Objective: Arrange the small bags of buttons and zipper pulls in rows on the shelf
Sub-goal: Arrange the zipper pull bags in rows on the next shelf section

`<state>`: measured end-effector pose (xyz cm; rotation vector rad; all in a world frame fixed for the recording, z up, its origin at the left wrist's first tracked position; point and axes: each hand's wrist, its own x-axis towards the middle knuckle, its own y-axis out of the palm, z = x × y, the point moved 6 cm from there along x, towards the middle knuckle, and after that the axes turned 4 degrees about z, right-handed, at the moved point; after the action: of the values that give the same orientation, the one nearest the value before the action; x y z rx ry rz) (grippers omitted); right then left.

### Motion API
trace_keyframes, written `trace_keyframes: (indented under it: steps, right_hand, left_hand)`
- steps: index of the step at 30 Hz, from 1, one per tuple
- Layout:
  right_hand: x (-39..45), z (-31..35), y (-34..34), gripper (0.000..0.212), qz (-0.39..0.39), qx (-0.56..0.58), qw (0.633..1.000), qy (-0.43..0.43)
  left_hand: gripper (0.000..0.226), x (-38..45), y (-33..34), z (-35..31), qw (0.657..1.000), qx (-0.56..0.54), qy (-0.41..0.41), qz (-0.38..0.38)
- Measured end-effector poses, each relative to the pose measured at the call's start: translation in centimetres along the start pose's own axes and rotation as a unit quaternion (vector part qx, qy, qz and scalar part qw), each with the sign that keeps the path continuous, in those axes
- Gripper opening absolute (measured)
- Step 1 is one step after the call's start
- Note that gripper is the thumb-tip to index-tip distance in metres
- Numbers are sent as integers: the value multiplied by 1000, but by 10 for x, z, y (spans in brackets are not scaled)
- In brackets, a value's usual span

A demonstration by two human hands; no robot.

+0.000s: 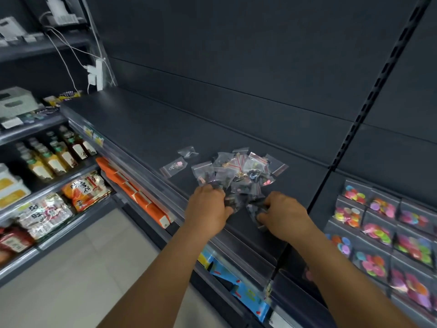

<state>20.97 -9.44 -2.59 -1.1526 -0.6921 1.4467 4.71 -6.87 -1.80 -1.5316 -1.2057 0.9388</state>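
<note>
The left hand [208, 204] lies knuckles-up at the near left edge of a heap of small bags [238, 174], its fingers curled down into the plastic and pinching a dark bag there, though which one I cannot tell, since the fingertips are hidden. Left of the heap, two bags lie apart on the bare shelf [142, 119]: a flat clear one with a pale pink piece [173, 167] near the front lip, and a smaller clear one [188, 151] just behind it. The heap itself sits toward the right end of the shelf, close to the front edge: thin, glossy, crinkled zip bags overlapping at all angles (several with a red seal line along the top), holding small dark, gold and pink bits too small to name. The shelf is matte dark grey metal, flat and smooth, with a clear plastic strip along its front. The right hand [281, 216] rests at the near right edge of the heap, fingers bent and gripping a dark bag against the shelf. Further right, on the neighbouring shelf, clear bags of bright round discs [378, 233] lie in tidy rows.
</note>
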Motion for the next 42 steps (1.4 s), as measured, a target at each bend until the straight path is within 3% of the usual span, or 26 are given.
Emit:
trace_keyframes:
  steps: [6, 9, 12, 16, 18, 20, 24, 27, 35, 39, 42]
  right_hand:
    - [0, -1, 0, 19, 17, -7, 1000, 11]
    - [-8, 0, -6, 4, -45, 13, 999, 5]
    - [-18, -2, -13, 6, -108, 78, 991, 13]
    - [-36, -6, -29, 10, -199, 235, 951, 17]
    - [-47, -8, -36, 10, -229, 297, 927, 22]
    - [-60, -10, -41, 10, -250, 363, 897, 26]
    - [-88, -19, -46, 13, -266, 478, 836, 37]
    - [-111, -28, -48, 14, -281, 487, 826, 44]
    - [-189, -80, -67, 24, -396, 414, 814, 92]
    - [-226, -109, -74, 25, -433, 462, 769, 87]
    - [-260, -138, -78, 13, -471, 479, 734, 100]
  left_hand:
    - [10, 11, 1, 2, 998, -51, 25, 25]
    - [16, 10, -7, -5, 993, -86, 85, 6]
    - [14, 7, -18, -4, 977, -191, 94, 4]
    - [26, 3, -30, -5, 926, -368, 88, 7]
    - [21, 2, -32, -9, 890, -446, 89, 30]
    - [11, 1, -32, -18, 866, -485, 108, 58]
    - [13, -5, -25, -45, 809, -558, 130, 129]
    - [16, -12, -22, -73, 785, -570, 174, 171]
    - [1, -54, -14, -167, 781, -491, 300, 243]
    - [8, -82, -5, -217, 779, -458, 342, 258]
    - [9, -105, 1, -252, 774, -472, 343, 246]
